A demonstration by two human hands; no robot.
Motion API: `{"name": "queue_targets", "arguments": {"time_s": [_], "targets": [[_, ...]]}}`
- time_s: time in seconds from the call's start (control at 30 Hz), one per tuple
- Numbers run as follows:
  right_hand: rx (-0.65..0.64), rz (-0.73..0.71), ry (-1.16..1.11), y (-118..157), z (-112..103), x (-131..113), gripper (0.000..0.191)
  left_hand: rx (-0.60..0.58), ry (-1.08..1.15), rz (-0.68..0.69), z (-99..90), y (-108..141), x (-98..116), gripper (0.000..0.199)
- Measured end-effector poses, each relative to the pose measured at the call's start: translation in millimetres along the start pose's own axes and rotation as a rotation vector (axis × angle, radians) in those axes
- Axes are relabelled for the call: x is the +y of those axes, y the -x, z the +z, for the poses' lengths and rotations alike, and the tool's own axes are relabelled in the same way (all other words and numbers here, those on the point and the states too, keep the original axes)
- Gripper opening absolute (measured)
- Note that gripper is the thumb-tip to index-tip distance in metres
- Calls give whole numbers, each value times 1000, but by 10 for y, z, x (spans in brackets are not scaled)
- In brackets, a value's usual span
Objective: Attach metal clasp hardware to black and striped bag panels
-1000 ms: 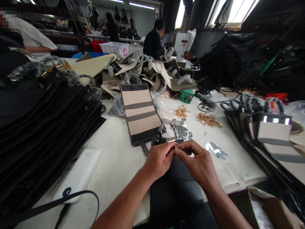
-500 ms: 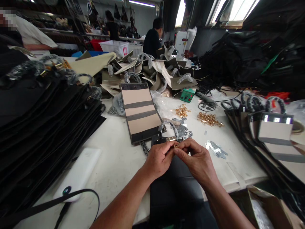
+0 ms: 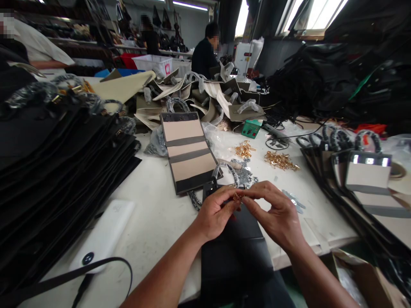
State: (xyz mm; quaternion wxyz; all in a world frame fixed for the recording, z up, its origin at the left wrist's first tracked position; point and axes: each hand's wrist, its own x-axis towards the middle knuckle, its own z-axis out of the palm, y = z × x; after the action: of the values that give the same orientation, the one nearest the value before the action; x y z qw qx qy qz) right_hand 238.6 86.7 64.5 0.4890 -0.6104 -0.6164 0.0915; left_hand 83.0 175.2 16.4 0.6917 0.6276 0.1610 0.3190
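Both hands meet over a black bag panel that lies across the table's near edge. Small gold metal fittings show between the thumb and fingers of my left hand; their exact shape is too small to make out. My right hand pinches at the same fittings with thumb and forefinger, its fingertips touching them. Just beyond the fingers stands a plastic-wrapped handle attached to the panel. Behind it lies an open panel with beige lining.
Piles of gold fittings and flat metal plates lie beyond my right hand. Black panels are stacked at left, near a white power bank. More handled panels stand at right. A green box sits farther back.
My right hand has shifted slightly right and its fingers have straightened somewhat. The gold fittings in my left hand show more plainly now. The view has moved a little.
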Motion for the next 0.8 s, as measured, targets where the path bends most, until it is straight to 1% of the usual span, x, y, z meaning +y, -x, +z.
{"name": "queue_targets", "arguments": {"time_s": [0.07, 0.2, 0.33, 0.43, 0.53, 0.67, 0.8], "targets": [[-29, -52, 51, -22, 2, 4, 19, -11, 11, -9, -3, 0, -2, 33], [-31, -159, 220, -42, 27, 13, 16, -37, 8, -6, -18, 1, -7, 34], [-41, -223, 370, -48, 34, 3, 12, -9, 21, 29, 7, -4, -41, 33], [-53, -204, 391, -61, 50, -8, 10, 84, 113, -2, 41, -16, -82, 31], [-31, -143, 374, -72, 78, -12, 10, 181, 242, -57, 52, -28, -105, 30], [-21, -98, 347, -68, 97, -15, 10, 191, 209, -74, 27, -30, -86, 29], [-20, -140, 412, -58, 90, -40, 10, 177, 197, -25, 8, -31, -38, 26]]}}
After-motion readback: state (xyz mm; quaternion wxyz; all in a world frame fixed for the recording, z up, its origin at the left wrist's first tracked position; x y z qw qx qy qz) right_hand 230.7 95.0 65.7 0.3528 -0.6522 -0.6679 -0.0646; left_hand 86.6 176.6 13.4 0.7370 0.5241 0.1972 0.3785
